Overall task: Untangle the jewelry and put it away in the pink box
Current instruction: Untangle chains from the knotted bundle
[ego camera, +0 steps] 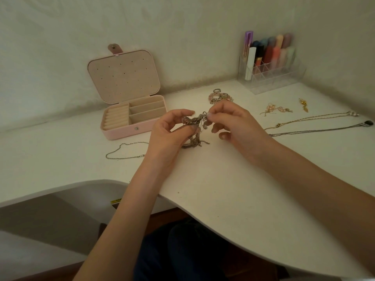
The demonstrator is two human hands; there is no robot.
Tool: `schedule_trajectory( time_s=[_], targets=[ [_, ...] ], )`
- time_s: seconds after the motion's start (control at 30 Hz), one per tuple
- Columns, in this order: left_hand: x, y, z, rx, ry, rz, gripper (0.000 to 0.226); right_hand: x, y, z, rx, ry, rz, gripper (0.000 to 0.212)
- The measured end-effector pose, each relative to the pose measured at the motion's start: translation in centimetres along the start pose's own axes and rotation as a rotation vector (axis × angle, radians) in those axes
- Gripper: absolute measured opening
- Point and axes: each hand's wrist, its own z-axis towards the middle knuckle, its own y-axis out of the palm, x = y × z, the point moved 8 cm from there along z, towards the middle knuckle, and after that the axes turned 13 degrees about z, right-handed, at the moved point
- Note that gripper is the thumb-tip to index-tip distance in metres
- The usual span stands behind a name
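Both hands pinch tangled chains [195, 126]: left hand [170, 132], right hand [233, 122]; pink box [129, 116] open.

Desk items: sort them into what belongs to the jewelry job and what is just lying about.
Job: tangled chains pinched by left hand and right hand; pink box; loose chain; two necklaces; earrings; beaded bracelets.

Lying about: clear organizer of cosmetics.

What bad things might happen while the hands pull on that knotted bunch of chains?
Both the left hand and right hand pinch the tangled chains, so a hard tug might tighten the knot or snap a thin link. The dangling ends reach the table and might catch. The pink box sits open and close by, so an elbow might knock it.
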Motion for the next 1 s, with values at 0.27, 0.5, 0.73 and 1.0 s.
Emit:
schedule_trajectory(
  time_s=[0.27,0.5,0.73,1.0],
  targets=[
    [0.3,1.5,-0.3,-0.133,0.06,0.113,0.036,1.1,0.1,0.3,0.003,0.109,0.191,0.018],
    [0.9,1.2,-0.4,-0.088,0.089,0.177,0.016,-0.1,0.3,0.1,-0.018,-0.081,-0.134,0.014],
    [0.9,0.6,-0.4,-0.02,0.103,0.212,0.018,-0.7,-0.2,0.1,0.027,-0.155,-0.163,0.016],
    [0.7,0.6,-0.3,-0.028,0.056,0.144,0.02,-0.4,-0.6,0.4,0.005,-0.127,-0.223,0.014]
  ],
)
